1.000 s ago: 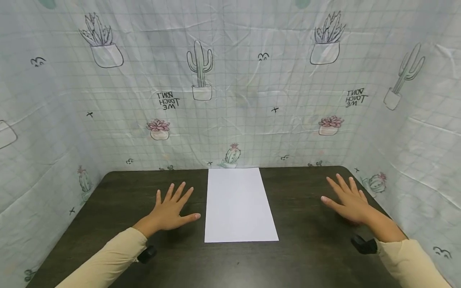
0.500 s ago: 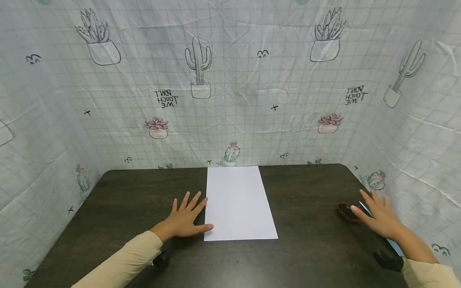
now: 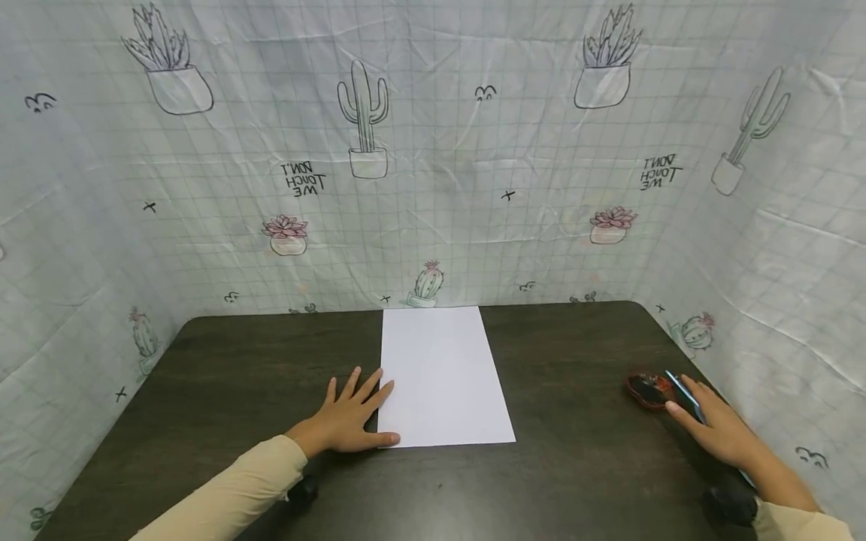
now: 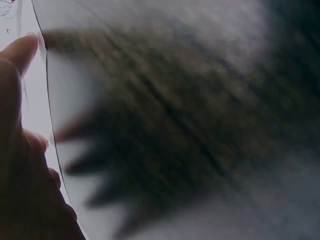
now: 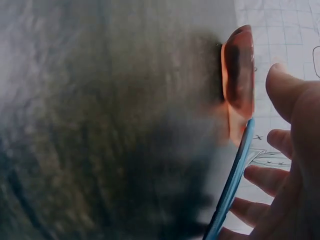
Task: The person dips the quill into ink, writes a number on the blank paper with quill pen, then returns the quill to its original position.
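Observation:
My left hand (image 3: 346, 422) lies with fingers spread at the left edge of a white sheet of paper (image 3: 446, 383), its fingertips and thumb tip over that edge. At the right side of the table, my right hand (image 3: 725, 434) is beside a slim blue rod (image 3: 686, 396), whose kind I cannot tell. In the right wrist view the fingertips come up to the blue rod (image 5: 233, 182), while the thumb (image 5: 282, 90) stands apart from it. Just left of the rod lies a small red-rimmed object (image 3: 649, 391) with a dark middle. The hand hides part of the rod.
The dark wooden table (image 3: 271, 353) has rounded far corners. A white cloth (image 3: 433, 150) printed with potted cacti hangs around its back and sides. Each wrist carries a black camera strap (image 3: 731, 505).
My left hand has moved right onto the paper's edge. The right hand has moved right and down to the blue rod; the rod and red-rimmed object, hidden at first, now show beside it.

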`<state>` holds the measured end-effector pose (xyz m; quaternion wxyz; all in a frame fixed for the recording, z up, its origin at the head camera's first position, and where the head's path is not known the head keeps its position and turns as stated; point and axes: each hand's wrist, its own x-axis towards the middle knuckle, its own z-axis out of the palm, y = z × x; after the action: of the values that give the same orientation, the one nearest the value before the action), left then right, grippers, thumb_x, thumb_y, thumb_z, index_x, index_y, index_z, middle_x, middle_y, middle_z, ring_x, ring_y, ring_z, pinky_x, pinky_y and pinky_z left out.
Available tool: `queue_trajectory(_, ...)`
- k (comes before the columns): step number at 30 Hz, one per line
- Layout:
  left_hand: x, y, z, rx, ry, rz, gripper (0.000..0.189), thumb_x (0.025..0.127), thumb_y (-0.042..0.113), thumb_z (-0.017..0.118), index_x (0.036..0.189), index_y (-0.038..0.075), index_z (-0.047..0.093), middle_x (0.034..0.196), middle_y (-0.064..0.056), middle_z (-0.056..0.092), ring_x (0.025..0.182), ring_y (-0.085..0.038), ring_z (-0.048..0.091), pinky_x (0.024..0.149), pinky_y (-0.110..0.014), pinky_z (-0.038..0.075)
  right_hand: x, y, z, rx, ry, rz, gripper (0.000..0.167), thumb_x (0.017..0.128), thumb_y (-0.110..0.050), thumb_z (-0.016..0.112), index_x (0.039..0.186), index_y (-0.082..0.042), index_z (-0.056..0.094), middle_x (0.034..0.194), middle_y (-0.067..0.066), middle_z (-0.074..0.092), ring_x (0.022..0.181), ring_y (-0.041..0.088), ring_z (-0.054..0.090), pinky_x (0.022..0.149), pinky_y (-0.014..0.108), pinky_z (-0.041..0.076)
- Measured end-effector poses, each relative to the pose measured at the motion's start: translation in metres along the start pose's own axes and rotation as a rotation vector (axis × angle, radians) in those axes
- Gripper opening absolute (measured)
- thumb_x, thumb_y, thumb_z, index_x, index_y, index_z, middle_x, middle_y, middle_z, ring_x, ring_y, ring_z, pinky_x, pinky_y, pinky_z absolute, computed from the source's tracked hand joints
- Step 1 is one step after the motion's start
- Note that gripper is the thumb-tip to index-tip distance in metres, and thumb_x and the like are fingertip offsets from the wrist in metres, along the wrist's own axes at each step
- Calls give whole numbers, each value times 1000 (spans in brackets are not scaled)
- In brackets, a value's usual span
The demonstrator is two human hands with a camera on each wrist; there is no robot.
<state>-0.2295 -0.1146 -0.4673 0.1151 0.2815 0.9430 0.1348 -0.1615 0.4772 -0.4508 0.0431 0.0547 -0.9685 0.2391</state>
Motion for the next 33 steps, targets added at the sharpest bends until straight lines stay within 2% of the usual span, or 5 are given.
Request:
queue_trajectory(8, -2, 1, -2, -33, -31, -10, 92, 84, 74, 47, 155, 24, 17, 162, -5, 3, 146, -40, -5, 106, -70, -6, 2, 9, 4, -79, 59, -15, 63, 100, -24, 54, 138, 20, 28, 123, 47, 41, 102, 58, 47, 75, 63, 39)
queue_trajectory(16, -7, -2, -1, -20, -35, -39, 91, 84, 73, 49, 155, 27, 16, 162, -1, 2, 146, -39, -5, 107, -70, -5, 6, 8, 7, -161, 184, -23, 41, 95, -13, 60, 122, 16, 48, 96, 34, 62, 77, 40, 61, 63, 55, 44)
queue_trajectory(21, -6, -2, -1, -22, -23, -35, 91, 84, 73, 49, 155, 27, 15, 162, -1, 1, 146, -38, -6, 106, -70, -5, 10, 11, 8, -173, 237, -6, 29, 91, -4, 61, 113, 15, 57, 82, 22, 66, 63, 19, 56, 55, 41, 42)
queue_trajectory(28, -2, -1, 1, -20, -35, -7, 93, 84, 75, 46, 156, 25, 14, 162, -3, -1, 146, -38, -7, 106, -70, -6, 7, 12, 4, -187, 235, 42, 26, 92, -3, 60, 113, 13, 58, 81, 21, 65, 61, 16, 51, 53, 36, 37)
queue_trajectory(33, -3, 2, -2, -17, -39, -11, 91, 85, 72, 49, 156, 24, 16, 162, -5, 2, 146, -40, -4, 106, -71, -3, 8, 16, 6, -188, 225, 40, 25, 92, -5, 61, 111, 11, 60, 76, 13, 64, 57, 4, 42, 52, 33, 34)
